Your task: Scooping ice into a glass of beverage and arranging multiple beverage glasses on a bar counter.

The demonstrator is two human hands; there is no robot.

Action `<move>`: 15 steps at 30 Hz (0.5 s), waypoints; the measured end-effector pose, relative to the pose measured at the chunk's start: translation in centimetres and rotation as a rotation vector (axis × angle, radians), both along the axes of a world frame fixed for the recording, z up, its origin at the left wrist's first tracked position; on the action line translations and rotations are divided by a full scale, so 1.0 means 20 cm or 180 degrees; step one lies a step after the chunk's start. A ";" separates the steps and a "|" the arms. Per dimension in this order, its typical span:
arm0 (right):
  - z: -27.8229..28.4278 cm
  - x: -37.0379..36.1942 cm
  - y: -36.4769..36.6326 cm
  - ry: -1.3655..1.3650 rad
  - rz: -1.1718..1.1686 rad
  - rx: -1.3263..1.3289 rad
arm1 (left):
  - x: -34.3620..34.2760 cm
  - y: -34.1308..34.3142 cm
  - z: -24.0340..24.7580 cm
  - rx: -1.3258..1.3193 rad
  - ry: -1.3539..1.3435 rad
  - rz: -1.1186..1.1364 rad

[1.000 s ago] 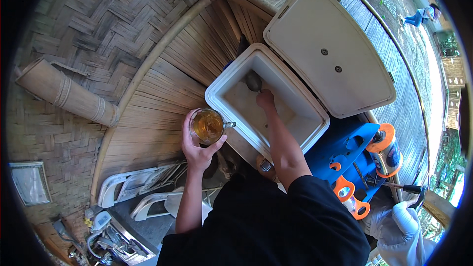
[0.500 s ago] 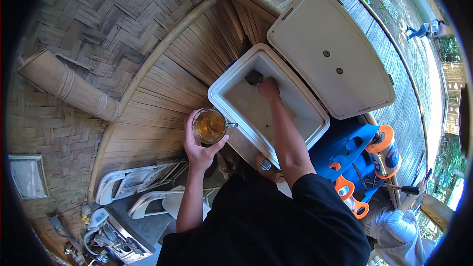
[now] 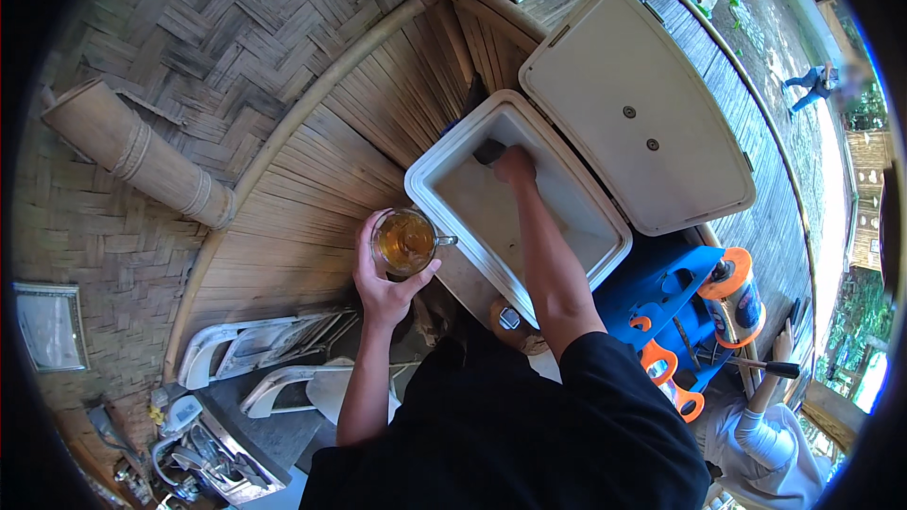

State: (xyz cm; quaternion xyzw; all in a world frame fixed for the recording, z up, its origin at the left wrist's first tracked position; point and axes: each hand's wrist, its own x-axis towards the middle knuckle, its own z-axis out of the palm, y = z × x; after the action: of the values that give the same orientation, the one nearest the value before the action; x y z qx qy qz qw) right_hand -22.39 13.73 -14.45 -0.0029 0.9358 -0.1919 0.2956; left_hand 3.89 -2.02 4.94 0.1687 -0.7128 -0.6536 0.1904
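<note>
My left hand point(image 3: 380, 295) is closed around a clear glass mug point(image 3: 405, 243) of amber drink, with pieces that look like ice in it. The mug's handle points right, close to the cooler's near-left rim. An open white cooler box point(image 3: 477, 196) stands in front of me. My right arm reaches down into it, and my right hand point(image 3: 516, 166) grips a dark grey scoop-like object point(image 3: 488, 151) near the far corner. Its exact kind is hard to make out. Whatever lies under that hand is hidden.
The cooler's lid point(image 3: 642, 104) lies swung back to the right. Right of the cooler is a blue rack point(image 3: 661, 293) with orange-ended containers point(image 3: 732, 297). Folding chairs point(image 3: 274, 349) lean at lower left. Another person point(image 3: 765, 444) works at lower right; one more person point(image 3: 812, 85) is outside.
The dark object in my right hand has tilted slightly inside the cooler. My left hand keeps the mug in place. The view has shifted a little, and the person outside has moved.
</note>
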 end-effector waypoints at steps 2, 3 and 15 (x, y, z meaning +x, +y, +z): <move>0.03 0.01 -0.01 0.0006 -0.0022 -0.0010 | 0.00 -0.01 0.00 -0.0022 0.0017 0.0008; 0.04 0.02 -0.01 0.0009 -0.0056 -0.0015 | 0.01 -0.01 0.00 -0.0053 0.0015 0.0010; 0.14 0.16 -0.04 0.0228 -0.0239 -0.0263 | 0.09 -0.06 0.01 -0.0140 -0.0067 0.0137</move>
State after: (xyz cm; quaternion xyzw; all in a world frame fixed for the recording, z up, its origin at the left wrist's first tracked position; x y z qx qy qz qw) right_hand -19.14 12.89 -11.73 0.0131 0.9366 -0.2410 0.2541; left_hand 5.76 -3.15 5.21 0.1868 -0.7252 -0.6317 0.2006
